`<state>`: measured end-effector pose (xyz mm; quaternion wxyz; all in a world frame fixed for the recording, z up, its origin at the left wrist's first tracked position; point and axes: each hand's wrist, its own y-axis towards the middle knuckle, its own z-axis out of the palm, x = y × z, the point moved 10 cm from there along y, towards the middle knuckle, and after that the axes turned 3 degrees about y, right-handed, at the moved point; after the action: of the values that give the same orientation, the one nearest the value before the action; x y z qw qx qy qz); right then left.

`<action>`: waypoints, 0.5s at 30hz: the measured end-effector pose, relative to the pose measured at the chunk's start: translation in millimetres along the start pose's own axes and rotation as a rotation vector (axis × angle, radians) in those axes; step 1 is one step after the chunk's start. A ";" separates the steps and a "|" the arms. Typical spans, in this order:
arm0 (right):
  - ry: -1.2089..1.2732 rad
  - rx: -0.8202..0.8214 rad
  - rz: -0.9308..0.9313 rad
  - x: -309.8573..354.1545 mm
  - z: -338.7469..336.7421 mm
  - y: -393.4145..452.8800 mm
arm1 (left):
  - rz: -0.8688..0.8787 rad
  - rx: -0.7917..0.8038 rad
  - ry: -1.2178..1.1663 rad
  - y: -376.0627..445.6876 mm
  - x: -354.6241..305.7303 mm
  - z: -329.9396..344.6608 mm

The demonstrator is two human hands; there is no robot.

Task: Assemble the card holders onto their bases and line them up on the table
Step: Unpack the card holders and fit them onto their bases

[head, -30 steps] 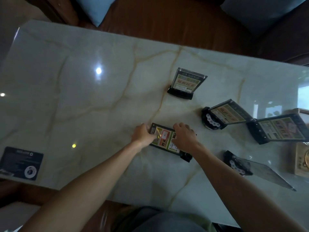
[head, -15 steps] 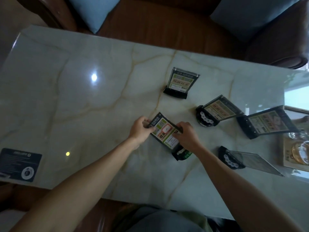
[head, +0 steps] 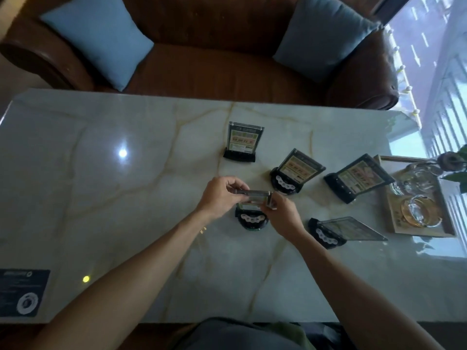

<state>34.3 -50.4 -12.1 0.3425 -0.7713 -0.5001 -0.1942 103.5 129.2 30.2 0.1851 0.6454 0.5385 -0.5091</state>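
A clear card holder (head: pixel 252 195) with a printed card stands upright on its black base (head: pixel 251 221) in the middle of the marble table (head: pixel 101 198). My left hand (head: pixel 219 195) pinches its top left edge and my right hand (head: pixel 283 215) grips its right edge. Another holder (head: pixel 242 144) stands upright further back. Two more holders (head: pixel 298 170) (head: pixel 358 178) stand on black bases to the right, tilted toward the window. A further holder (head: pixel 346 229) lies nearly flat at the right front.
A wooden tray (head: pixel 394 223) with glass ashtrays and glasses sits at the table's right end. A dark placard (head: pixel 22 293) lies at the front left corner. A brown leather sofa (head: pixel 227 59) with blue cushions runs behind the table.
The card holder lay flat under both hands a second ago. It has been lifted and turned upright on its base. The camera has tilted up, showing more of the sofa.
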 end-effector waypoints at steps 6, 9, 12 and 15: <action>-0.012 0.028 0.014 -7.4 3.5 -20.9 | 0.031 0.052 0.059 -14.1 -1.4 14.4; -0.046 0.111 0.035 -8.9 3.3 -28.0 | 0.041 0.129 0.114 -16.7 -6.9 23.4; -0.100 0.202 0.035 -9.3 -3.4 -34.5 | 0.036 0.263 0.180 -13.8 -18.3 33.5; -0.115 0.123 0.020 -1.4 -36.1 -33.9 | 0.064 0.373 0.260 -4.6 -43.2 37.3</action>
<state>4.7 -68.5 23.2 0.3619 -0.7635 -0.5224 -0.1150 86.6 79.6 53.2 0.0076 0.7453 0.4338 -0.5062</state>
